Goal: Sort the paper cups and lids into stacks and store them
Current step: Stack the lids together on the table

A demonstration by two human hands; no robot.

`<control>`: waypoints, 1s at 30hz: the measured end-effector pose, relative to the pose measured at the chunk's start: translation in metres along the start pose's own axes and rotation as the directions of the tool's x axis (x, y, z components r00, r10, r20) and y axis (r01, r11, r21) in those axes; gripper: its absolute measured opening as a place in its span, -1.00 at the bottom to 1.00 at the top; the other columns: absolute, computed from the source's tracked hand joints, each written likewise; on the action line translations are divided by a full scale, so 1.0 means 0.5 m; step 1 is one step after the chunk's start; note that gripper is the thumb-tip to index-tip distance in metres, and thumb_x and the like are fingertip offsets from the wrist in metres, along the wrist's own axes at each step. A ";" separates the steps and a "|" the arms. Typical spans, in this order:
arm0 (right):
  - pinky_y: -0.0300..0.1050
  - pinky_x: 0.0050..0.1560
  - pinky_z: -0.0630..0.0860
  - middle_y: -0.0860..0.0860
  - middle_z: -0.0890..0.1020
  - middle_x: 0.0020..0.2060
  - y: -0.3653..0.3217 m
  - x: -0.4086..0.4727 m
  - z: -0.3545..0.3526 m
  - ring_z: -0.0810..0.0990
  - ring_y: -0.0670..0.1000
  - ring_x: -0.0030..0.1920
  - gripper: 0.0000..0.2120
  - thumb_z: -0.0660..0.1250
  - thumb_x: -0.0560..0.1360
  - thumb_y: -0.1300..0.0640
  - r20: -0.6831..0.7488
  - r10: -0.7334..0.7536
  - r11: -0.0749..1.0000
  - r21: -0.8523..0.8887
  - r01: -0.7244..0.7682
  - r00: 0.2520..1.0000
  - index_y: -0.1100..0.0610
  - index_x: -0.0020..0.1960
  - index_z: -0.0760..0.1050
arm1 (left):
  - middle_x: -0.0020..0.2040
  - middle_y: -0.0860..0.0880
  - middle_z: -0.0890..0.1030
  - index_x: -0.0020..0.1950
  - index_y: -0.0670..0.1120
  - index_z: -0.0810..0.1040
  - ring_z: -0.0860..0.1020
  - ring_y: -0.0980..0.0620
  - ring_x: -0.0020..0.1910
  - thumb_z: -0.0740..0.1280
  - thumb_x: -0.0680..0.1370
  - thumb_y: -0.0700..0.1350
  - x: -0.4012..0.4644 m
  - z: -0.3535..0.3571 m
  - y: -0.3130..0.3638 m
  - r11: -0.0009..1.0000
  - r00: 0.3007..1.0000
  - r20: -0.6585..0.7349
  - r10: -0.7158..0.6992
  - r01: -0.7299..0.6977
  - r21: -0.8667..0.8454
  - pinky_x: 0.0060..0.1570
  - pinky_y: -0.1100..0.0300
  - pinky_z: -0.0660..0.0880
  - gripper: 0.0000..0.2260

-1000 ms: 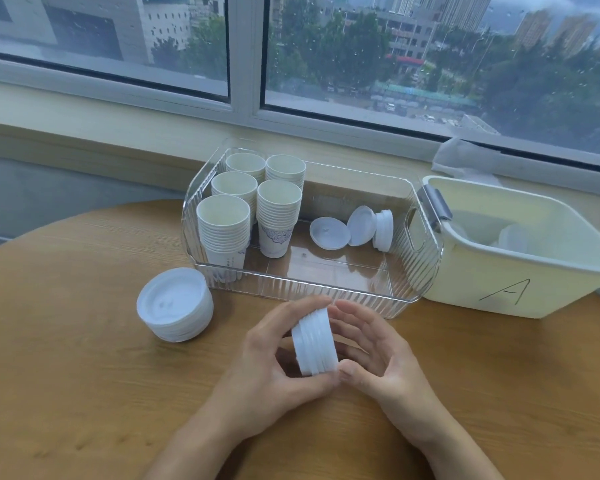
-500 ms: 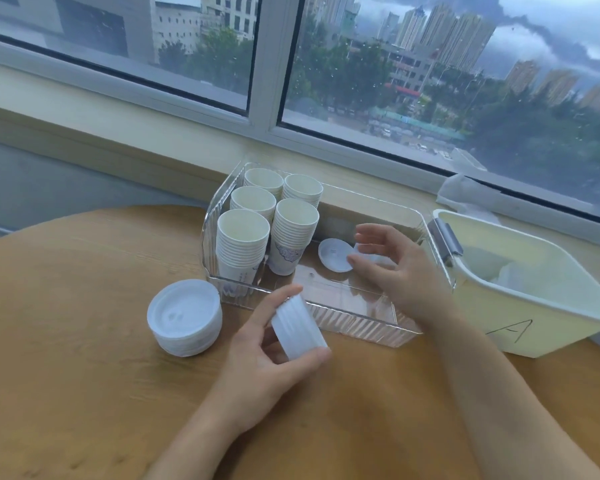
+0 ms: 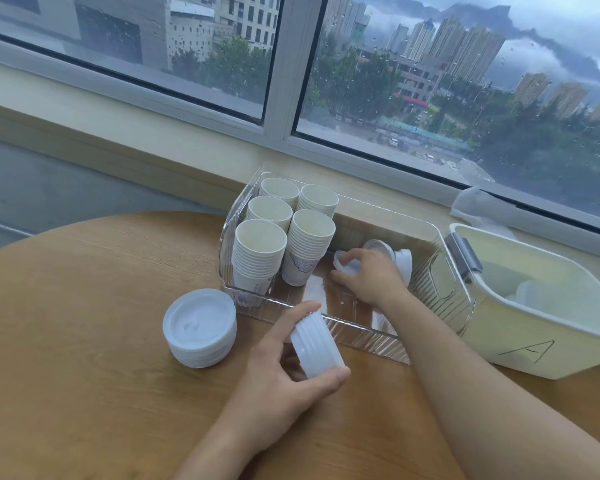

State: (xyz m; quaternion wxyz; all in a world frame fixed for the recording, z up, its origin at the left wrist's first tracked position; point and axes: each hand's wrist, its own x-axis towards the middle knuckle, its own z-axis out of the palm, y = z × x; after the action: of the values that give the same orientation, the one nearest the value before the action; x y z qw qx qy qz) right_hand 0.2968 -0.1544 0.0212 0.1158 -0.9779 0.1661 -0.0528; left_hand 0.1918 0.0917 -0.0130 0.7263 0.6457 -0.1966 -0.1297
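At about 8 o'clock on the round wooden table (image 3: 84, 323), a squat stack of white plastic lids (image 3: 199, 327) sits flat, and at 6 o'clock the left hand (image 3: 284, 379) grips a second, ribbed stack of white lids (image 3: 316, 345) tilted on its side between thumb and fingers. Toward 12 o'clock, five stacks of cream paper cups (image 3: 281, 233) stand upright in the left end of the clear ribbed plastic bin (image 3: 378, 336). Inside it the right hand (image 3: 369, 275) curls its fingers onto a loose white lid (image 3: 343, 265), with more lids (image 3: 400, 259) leaning at 1 o'clock beside the pale yellow tub marked A (image 3: 534, 344).

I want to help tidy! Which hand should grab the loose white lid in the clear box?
Right hand: its fingers already touch the loose white plastic lid inside the clear plastic box. Left hand grips a stack of white lids.
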 end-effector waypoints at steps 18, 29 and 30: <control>0.01 0.30 0.60 -0.13 0.58 0.37 -0.011 -0.218 -0.079 0.61 -0.07 0.33 -0.31 0.58 0.43 -0.14 -0.122 -0.111 0.599 0.784 0.165 0.986 -0.19 0.49 0.39 | 0.11 0.26 0.64 0.38 0.28 0.54 0.66 0.19 0.04 0.66 0.40 -0.16 -0.009 0.000 0.020 0.999 0.999 0.005 -0.038 0.038 0.021 -0.03 0.33 0.58 -0.35; -0.12 0.36 0.52 0.05 0.57 0.45 0.038 -0.426 0.033 0.52 0.09 0.48 -0.17 0.59 0.35 0.07 -0.106 -0.106 0.234 0.964 0.128 0.989 0.07 0.56 0.36 | 0.17 0.09 0.68 0.39 0.28 0.54 0.67 0.08 0.15 0.62 0.31 0.02 -0.015 -0.014 0.027 0.996 0.980 0.177 -0.085 0.084 0.016 0.12 0.21 0.59 -0.34; -0.14 0.35 0.52 0.05 0.56 0.46 0.038 -0.427 0.033 0.51 0.08 0.48 -0.16 0.61 0.35 0.07 -0.086 -0.118 0.233 0.966 0.112 0.989 0.08 0.56 0.36 | 0.17 0.09 0.68 0.37 0.28 0.55 0.67 0.09 0.15 0.63 0.33 0.01 -0.017 -0.015 0.030 0.995 0.972 0.215 -0.093 0.087 0.040 0.11 0.22 0.58 -0.36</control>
State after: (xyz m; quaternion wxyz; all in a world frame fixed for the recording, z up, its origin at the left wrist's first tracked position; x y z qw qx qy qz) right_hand 0.0928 -0.0963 -0.0133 0.6889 -0.7087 0.0261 -0.1497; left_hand 0.1867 0.1039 0.0003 0.6839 0.6471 -0.2471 -0.2291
